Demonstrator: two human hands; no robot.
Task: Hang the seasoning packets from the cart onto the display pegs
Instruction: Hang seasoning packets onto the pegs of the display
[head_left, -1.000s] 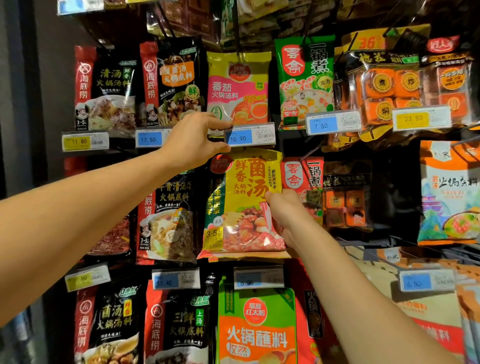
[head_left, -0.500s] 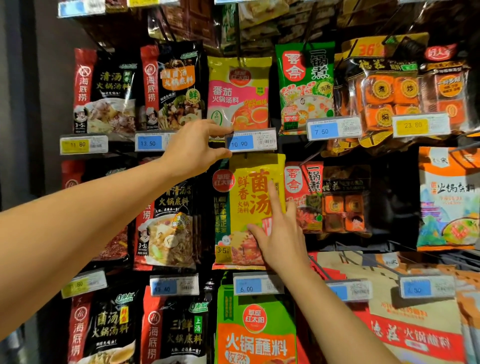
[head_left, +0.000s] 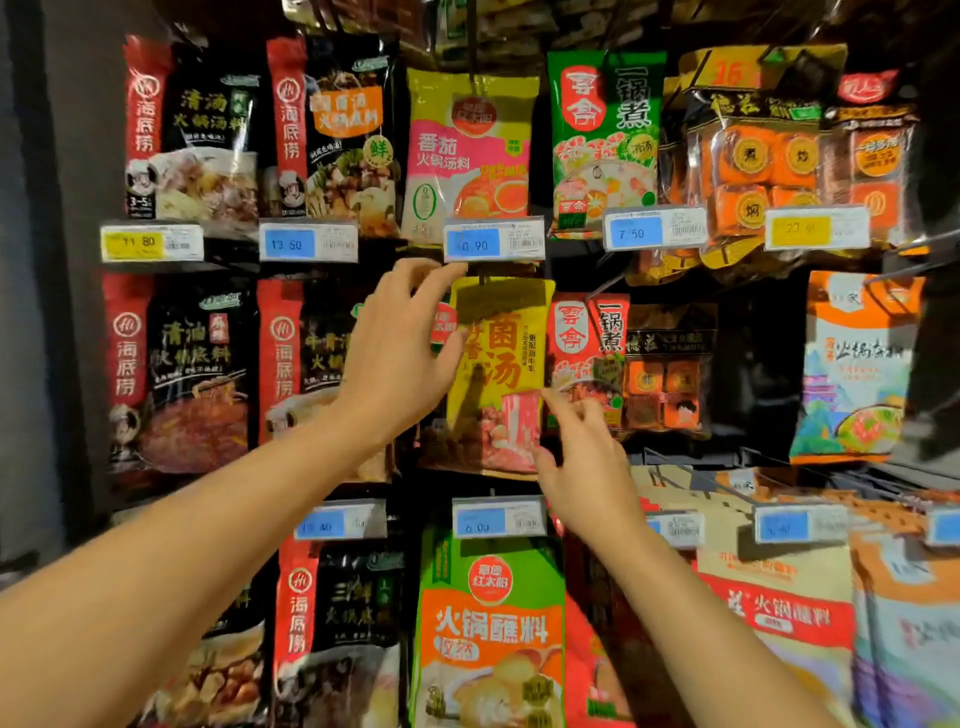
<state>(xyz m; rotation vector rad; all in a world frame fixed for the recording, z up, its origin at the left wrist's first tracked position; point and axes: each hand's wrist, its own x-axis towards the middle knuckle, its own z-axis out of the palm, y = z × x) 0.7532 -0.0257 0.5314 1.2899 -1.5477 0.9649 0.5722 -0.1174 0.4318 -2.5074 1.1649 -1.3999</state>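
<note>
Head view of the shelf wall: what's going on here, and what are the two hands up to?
A person is working at a wall of hanging seasoning packets. The yellow packet hangs in the middle row, just below the blue price tag. The left hand is spread open at its upper left corner. The right hand has loosely curled fingers at its lower right edge. Neither hand shows a firm grip, so the packet appears to be hung already.

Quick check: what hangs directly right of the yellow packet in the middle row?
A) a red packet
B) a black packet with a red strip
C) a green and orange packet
A: the red packet hangs just past the right edge of the yellow packet.
</note>
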